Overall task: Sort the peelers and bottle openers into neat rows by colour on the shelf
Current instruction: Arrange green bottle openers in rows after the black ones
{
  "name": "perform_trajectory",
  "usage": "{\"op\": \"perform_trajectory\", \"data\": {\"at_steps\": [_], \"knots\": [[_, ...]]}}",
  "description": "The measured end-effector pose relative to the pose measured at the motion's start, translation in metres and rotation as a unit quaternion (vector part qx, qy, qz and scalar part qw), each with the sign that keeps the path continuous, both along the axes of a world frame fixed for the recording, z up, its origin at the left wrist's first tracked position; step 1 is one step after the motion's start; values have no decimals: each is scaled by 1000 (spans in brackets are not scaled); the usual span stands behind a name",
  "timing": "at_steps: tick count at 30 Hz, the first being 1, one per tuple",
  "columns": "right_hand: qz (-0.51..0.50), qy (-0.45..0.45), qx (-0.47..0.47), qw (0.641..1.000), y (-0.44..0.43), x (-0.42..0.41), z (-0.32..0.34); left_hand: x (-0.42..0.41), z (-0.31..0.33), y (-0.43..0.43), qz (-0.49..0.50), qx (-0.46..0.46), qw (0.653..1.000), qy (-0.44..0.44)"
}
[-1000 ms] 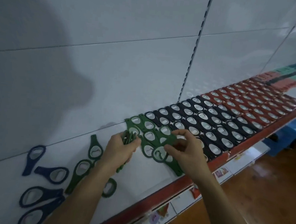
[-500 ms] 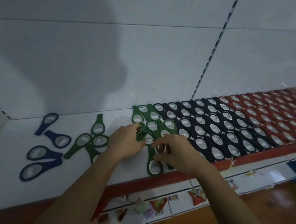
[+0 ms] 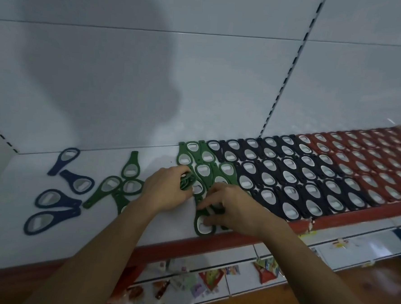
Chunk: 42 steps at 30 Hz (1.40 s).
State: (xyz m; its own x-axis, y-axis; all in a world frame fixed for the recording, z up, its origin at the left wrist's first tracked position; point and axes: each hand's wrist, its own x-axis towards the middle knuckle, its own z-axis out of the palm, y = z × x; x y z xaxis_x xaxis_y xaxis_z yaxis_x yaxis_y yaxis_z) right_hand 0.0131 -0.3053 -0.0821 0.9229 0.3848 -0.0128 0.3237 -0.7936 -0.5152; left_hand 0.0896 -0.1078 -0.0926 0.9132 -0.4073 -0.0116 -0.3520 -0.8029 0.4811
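The left hand grips a green opener stack; the right hand pinches one green opener; the lower packets carry print too blurred to read.

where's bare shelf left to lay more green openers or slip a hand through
Bare shelf lies by the back wall between the loose green openers and the green rows, and at the front edge left of the front green opener. Crowded: black rows and red rows fill the right, edge to edge.
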Motion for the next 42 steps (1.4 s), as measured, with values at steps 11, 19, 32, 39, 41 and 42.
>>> {"op": "perform_trajectory", "data": {"at_steps": [11,19,32,39,41,42], "knots": [[-121,-8,316,941,27,32,14,9,31,17,147,-652,632,392],[-149,-3,301,942,62,67,10,26,27,37,176,-649,614,413],[-214,-105,193,952,44,106,15,67,15,51,268,-603,665,350],[-176,-119,118,970,62,123,3,68,3,57,176,-384,868,260],[-178,-97,146,968,60,128,7,69,0,61,177,-369,877,251],[-169,-96,155,969,58,130,9,70,-1,62,182,-369,877,249]]}}
